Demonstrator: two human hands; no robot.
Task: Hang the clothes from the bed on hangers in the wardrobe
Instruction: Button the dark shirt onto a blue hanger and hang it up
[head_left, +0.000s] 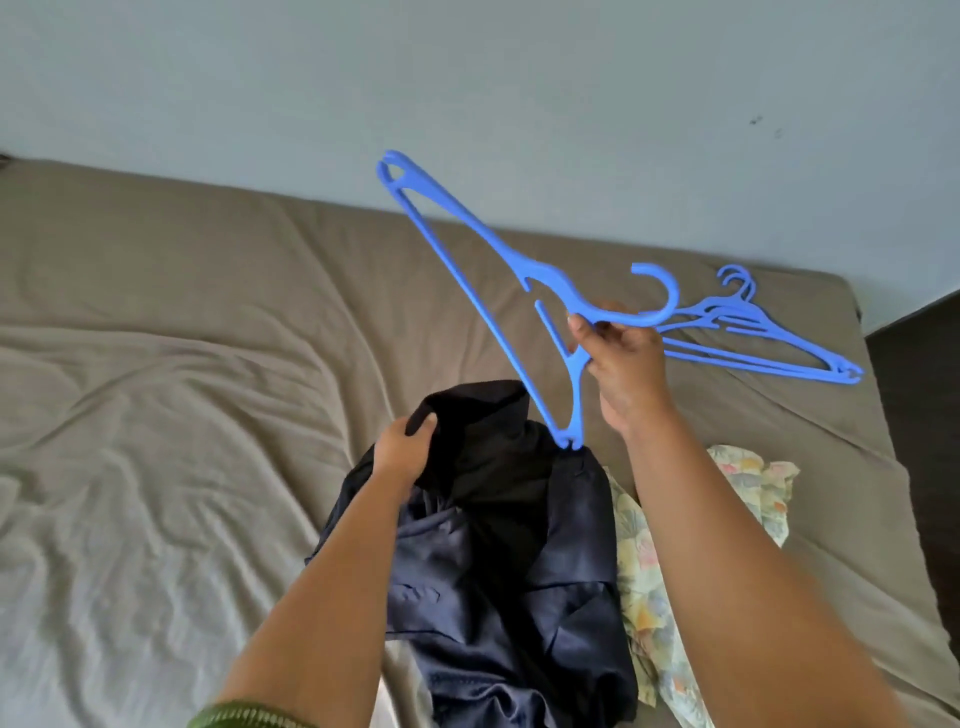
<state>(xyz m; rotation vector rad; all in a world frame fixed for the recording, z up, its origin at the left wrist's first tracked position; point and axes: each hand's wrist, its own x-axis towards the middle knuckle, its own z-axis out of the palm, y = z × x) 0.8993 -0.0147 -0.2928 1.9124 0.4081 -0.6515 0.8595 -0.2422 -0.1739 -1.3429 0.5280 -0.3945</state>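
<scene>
Progress: early by my reading; no garment sits on a hanger yet, and the wardrobe is out of view.
Right hand (621, 358): fingers curled round the neck of a blue hanger (470, 291), held up in the air, one arm tip just touching or just above the dark cloth; I cannot tell which.
Left hand (405, 449): grips the upper edge of the dark navy garment (498, 525), lifting it slightly off the bed (156, 364).
Waiting: a floral garment (644, 551) lies just beside the dark one, partly under the right forearm.
Spare hangers (763, 338): stacked near the bed's far right corner.
Left: threading, carrying and hanging, then the floral piece.
Edges: wall behind; the bed's right edge drops off close to the spares.
Room: wide bare sheet to the left.
</scene>
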